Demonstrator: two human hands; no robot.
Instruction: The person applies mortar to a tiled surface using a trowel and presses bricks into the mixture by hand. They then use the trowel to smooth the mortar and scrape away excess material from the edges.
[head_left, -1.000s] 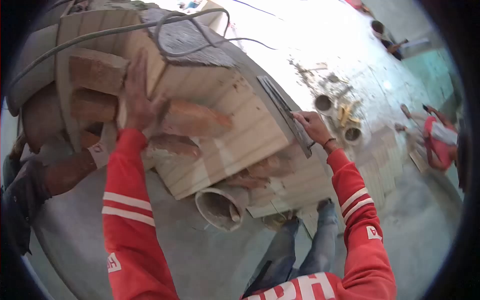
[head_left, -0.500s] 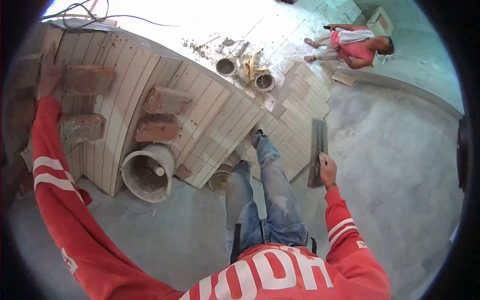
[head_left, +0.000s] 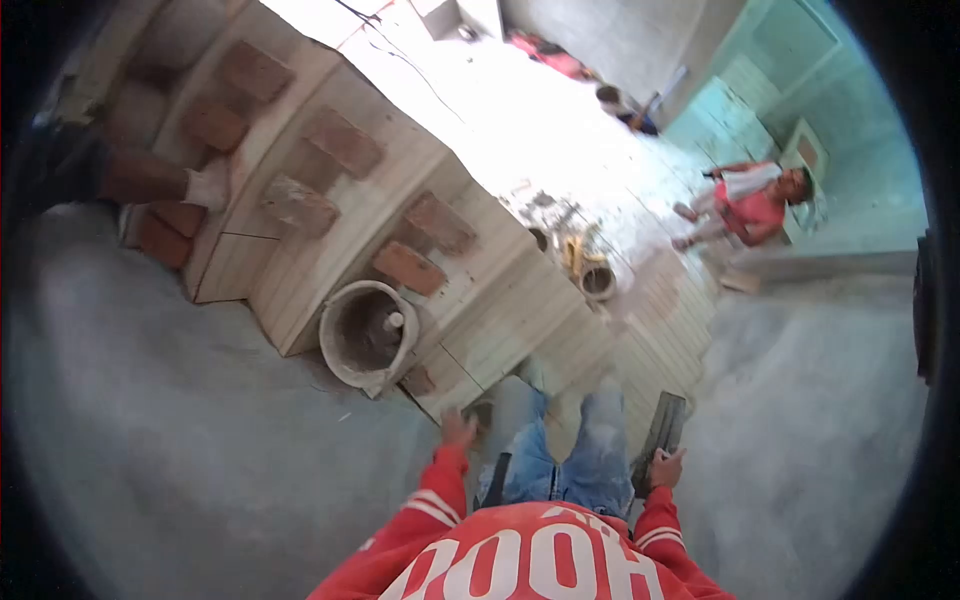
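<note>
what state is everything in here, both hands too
left hand, low beside the legs, blurred; grip unclear
right hand, closed on the flat trowel
flat trowel, held
large bucket, open-topped, pale-ended object inside
bricks, lying on the steps
steps, faced with pale tiles
other person, standing

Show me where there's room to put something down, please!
The grey floor looks bare left of the bucket, beside the steps, and again to the right of the flat trowel in the right hand. It's crowded on the steps, with bricks in pairs.
</note>
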